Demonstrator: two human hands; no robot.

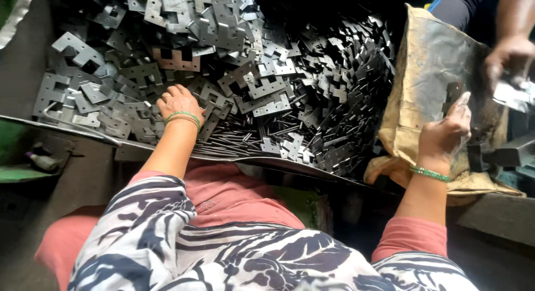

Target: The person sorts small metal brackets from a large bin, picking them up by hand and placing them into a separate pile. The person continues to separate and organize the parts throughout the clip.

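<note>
Head view: I am watching the left hand [177, 103] resting palm-down on the heap of flat grey notched metal plates [239, 79], fingers curled loosely into it, pinching nothing I can make out. The right hand [446, 136] is pinching one thin plate [452, 99] against the worn tan sack [429, 68], its long axis running near-upright, top tilting away. A steady edge grip would be keeping it from slipping. Another person's hand [506, 60] is working beyond.

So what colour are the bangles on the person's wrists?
Green. The bangles show on both wrists in the head view, one by the metal plates, one near the brown sack.
</note>
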